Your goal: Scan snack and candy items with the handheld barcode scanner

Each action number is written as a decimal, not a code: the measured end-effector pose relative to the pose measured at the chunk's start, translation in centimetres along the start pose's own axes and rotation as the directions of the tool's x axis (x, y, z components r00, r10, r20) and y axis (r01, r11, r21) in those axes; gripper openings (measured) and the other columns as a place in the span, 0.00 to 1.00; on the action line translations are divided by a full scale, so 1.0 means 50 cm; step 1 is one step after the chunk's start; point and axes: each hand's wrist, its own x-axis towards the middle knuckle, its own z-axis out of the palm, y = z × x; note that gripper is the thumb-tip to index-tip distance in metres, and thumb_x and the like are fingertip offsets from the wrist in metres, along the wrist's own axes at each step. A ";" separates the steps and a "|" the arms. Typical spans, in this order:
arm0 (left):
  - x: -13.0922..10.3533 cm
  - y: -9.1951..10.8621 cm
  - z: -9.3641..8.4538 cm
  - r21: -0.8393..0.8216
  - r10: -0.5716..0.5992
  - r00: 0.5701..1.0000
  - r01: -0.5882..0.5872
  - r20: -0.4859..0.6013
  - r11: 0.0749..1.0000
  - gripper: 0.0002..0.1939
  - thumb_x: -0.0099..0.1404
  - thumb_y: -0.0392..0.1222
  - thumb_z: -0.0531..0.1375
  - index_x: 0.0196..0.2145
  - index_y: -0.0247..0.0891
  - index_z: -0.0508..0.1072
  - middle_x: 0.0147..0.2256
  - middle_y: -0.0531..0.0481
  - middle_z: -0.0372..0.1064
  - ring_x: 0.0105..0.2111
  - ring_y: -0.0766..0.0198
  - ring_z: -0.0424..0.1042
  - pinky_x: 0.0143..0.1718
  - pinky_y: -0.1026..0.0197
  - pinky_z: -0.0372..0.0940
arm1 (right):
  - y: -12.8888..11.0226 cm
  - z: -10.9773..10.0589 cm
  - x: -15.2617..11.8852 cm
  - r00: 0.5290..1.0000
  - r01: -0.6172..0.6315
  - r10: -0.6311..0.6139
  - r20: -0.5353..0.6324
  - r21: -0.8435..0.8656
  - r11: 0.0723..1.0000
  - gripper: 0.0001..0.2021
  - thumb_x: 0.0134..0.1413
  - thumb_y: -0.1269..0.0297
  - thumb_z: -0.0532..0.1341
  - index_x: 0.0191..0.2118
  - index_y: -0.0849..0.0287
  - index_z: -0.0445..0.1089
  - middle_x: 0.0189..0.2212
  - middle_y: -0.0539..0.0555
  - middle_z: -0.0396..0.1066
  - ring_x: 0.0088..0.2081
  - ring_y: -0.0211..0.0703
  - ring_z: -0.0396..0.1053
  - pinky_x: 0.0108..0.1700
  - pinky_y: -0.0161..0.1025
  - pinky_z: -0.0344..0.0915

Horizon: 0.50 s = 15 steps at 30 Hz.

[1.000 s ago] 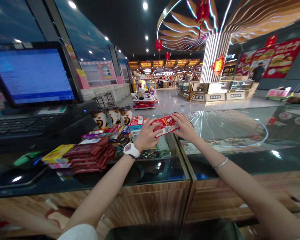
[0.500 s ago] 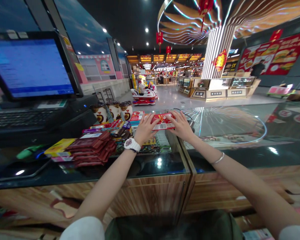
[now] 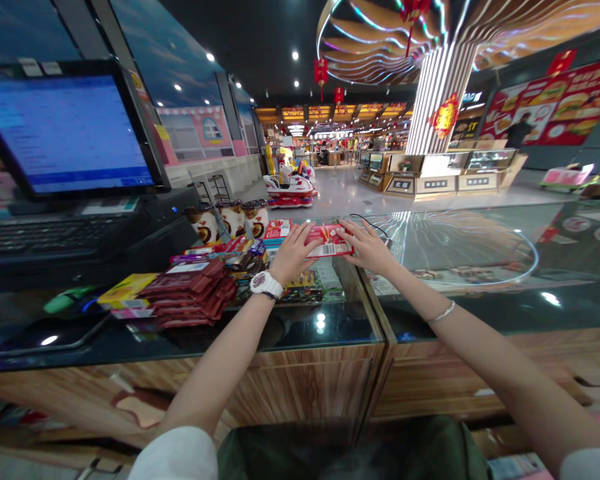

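Observation:
A flat red snack box (image 3: 329,241) with a barcode on its near side lies between my two hands over the glass counter. My left hand (image 3: 295,253), white watch at the wrist, grips its left end. At its right end, my right hand (image 3: 367,249) has its fingers on top and against the side. Left of the box, more red and blue boxes (image 3: 277,230) are stacked. Several brown snack packets (image 3: 189,293) lie in a pile nearer to me, beside a heap of wrapped bars (image 3: 245,257).
At the left stand a monitor (image 3: 75,133) and a black keyboard (image 3: 45,233). Several patterned cups (image 3: 230,219) are lined up behind the snacks. A black cable (image 3: 367,219) runs behind my right hand. A joint (image 3: 375,313) divides the two counter sections.
The view has shifted slightly. Both hands stay on the red box, and the right fingertips have drawn a little toward its right end.

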 end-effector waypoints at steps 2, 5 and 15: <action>-0.001 -0.003 0.002 -0.017 0.008 1.000 -0.008 0.003 1.000 0.24 0.62 0.37 0.65 0.56 0.41 0.71 0.69 0.38 0.52 0.69 0.47 0.50 0.68 0.39 0.52 | 0.001 0.002 0.000 1.000 0.007 -0.007 0.001 0.003 1.000 0.33 0.57 0.66 0.62 0.68 0.55 0.57 0.69 0.61 0.53 0.69 0.56 0.52 0.72 0.63 0.43; -0.002 -0.005 0.003 -0.042 0.003 1.000 -0.003 0.001 0.999 0.24 0.62 0.36 0.65 0.56 0.41 0.72 0.68 0.38 0.52 0.69 0.47 0.51 0.67 0.39 0.54 | 0.005 0.003 0.001 1.000 0.011 -0.011 0.007 0.021 1.000 0.32 0.58 0.65 0.62 0.68 0.53 0.58 0.69 0.59 0.53 0.69 0.56 0.53 0.71 0.63 0.43; -0.004 -0.024 0.001 -0.025 -0.086 0.996 0.086 -0.005 0.996 0.22 0.63 0.39 0.64 0.56 0.42 0.73 0.68 0.38 0.53 0.68 0.45 0.52 0.67 0.37 0.53 | 0.109 -0.053 -0.018 0.987 -0.112 0.127 -0.101 0.145 0.983 0.27 0.65 0.64 0.54 0.69 0.51 0.56 0.69 0.53 0.55 0.71 0.49 0.47 0.70 0.59 0.51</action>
